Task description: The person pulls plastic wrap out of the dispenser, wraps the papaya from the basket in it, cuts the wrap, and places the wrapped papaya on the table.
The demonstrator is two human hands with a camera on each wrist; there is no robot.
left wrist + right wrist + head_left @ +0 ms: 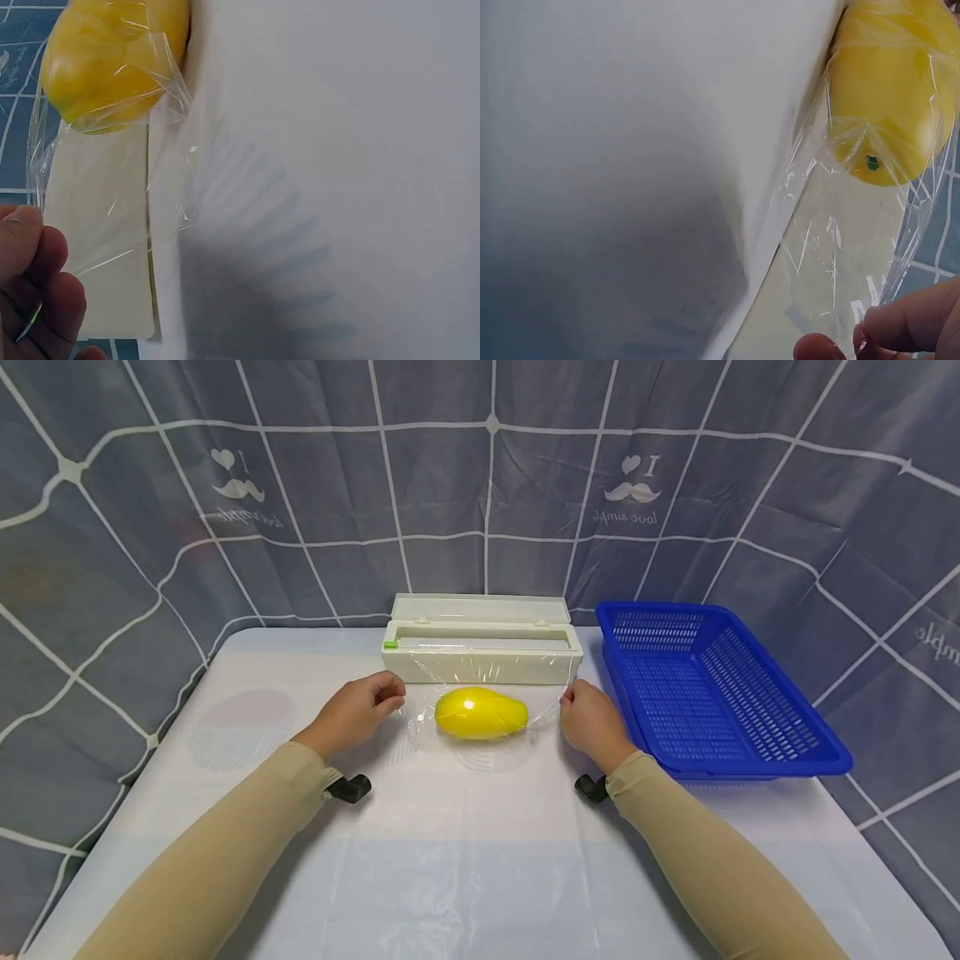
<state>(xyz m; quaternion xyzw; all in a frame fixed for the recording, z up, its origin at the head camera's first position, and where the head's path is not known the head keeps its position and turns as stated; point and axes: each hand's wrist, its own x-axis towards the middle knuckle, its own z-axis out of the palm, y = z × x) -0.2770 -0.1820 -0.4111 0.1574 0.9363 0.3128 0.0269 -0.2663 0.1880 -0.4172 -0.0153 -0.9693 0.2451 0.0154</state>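
Note:
A yellow papaya-like fruit [480,713] lies on its side on the table, with clear plastic wrap [832,240] draped over it. My left hand [363,706] pinches one side of the wrap between thumb and fingers, to the left of the fruit. On the other side, my right hand [590,718] pinches the opposite edge. Between the hands and the fruit the wrap is creased and shiny, as the left wrist view shows around the fruit's end [112,75]. Behind the fruit stands a white wrap dispenser [487,670], its lid raised. Whether the wrap still joins the dispenser is hard to see.
A blue plastic basket [720,710] stands at the right, close beyond my right hand. A pale printed cloth [465,877] covers the table. Grey checked curtains [435,485] hang around the back and sides. A small green piece [390,644] sits at the dispenser's left end.

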